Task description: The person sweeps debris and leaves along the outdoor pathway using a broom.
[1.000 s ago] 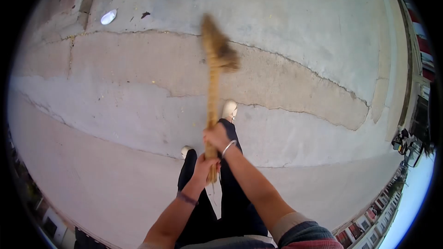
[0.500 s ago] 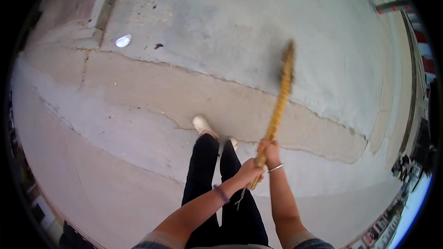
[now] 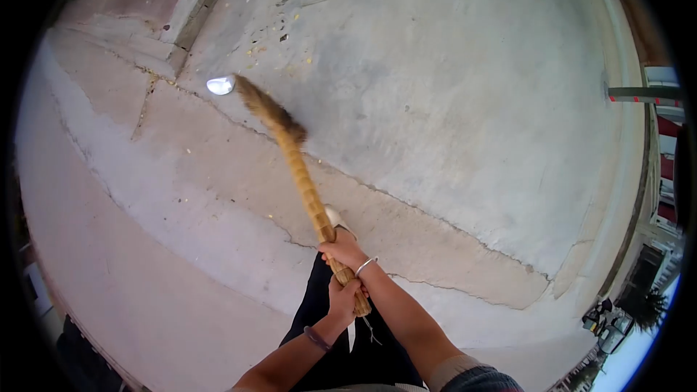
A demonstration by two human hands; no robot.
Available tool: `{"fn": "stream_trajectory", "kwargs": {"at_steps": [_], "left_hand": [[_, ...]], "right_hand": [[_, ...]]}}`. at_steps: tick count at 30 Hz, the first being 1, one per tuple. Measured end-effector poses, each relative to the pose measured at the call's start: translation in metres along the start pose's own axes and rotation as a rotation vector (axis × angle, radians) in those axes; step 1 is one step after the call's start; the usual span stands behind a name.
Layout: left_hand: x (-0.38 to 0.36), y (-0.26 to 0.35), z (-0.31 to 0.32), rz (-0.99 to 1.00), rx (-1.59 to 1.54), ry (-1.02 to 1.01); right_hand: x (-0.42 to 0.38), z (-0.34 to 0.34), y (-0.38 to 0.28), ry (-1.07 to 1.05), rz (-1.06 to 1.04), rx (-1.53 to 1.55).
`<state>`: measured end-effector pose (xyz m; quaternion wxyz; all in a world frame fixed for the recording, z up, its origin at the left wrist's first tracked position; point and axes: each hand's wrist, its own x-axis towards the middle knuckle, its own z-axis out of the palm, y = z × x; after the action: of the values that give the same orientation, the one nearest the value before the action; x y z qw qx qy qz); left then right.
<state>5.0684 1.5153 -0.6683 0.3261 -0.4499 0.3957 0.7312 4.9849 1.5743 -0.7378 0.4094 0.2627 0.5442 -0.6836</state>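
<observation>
A long yellow broom (image 3: 303,183) with dark, frayed bristles reaches up and left from my hands over the concrete. My left hand (image 3: 344,297), with a dark band on the wrist, is wrapped round the lower end of the handle. Higher on the handle, my right hand (image 3: 343,248), with a silver bangle, grips it too. The bristle tip appears beside a shiny white object (image 3: 221,86) on the ground; whether they touch is hard to tell.
Small leaves and debris (image 3: 283,38) lie beyond the white object. A raised curb (image 3: 203,11) runs at the upper left. Cracks cross the concrete. My shoe (image 3: 338,219) shows beside the handle. At the right edge stands a grey post with red marks (image 3: 642,94).
The broom has swung from right to left, its bristles now beside the white object. Both hands have moved left with it, still gripping the handle.
</observation>
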Motion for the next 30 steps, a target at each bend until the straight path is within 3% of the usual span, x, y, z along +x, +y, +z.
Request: {"fn": "stream_trajectory", "kwargs": {"at_steps": [3,6,10,12,15,19,22,24,27,30], "left_hand": [[0.000,0.028,0.018,0.111,-0.077,-0.051],[0.020,0.066,0.031,0.025,0.066,-0.229],[0.069,0.147,0.087,-0.121,0.279,-0.373],[0.110,0.189,0.119,-0.193,0.396,-0.551],[0.162,0.246,0.172,-0.193,0.555,-0.589],[0.226,0.326,0.214,-0.136,0.526,-0.492],[0.268,0.380,0.210,-0.179,0.151,-0.416],[0.271,0.407,0.187,-0.180,0.078,-0.329],[0.236,0.404,0.159,-0.092,-0.069,-0.115],[0.189,0.391,0.159,-0.101,-0.307,-0.024]], "right_hand": [[0.000,0.005,-0.043,0.092,-0.033,0.016],[0.009,-0.017,-0.077,0.210,-0.082,0.120],[0.033,-0.071,-0.144,0.536,-0.110,0.287],[0.062,-0.111,-0.162,0.611,-0.136,0.408],[0.095,-0.149,-0.219,0.645,-0.095,0.588],[0.183,-0.168,-0.298,0.622,-0.094,0.733],[0.251,-0.150,-0.364,0.520,-0.013,0.328],[0.288,-0.116,-0.384,0.494,-0.027,0.196],[0.298,-0.065,-0.382,0.254,0.042,-0.174],[0.272,-0.025,-0.378,0.061,0.039,-0.316]]}}
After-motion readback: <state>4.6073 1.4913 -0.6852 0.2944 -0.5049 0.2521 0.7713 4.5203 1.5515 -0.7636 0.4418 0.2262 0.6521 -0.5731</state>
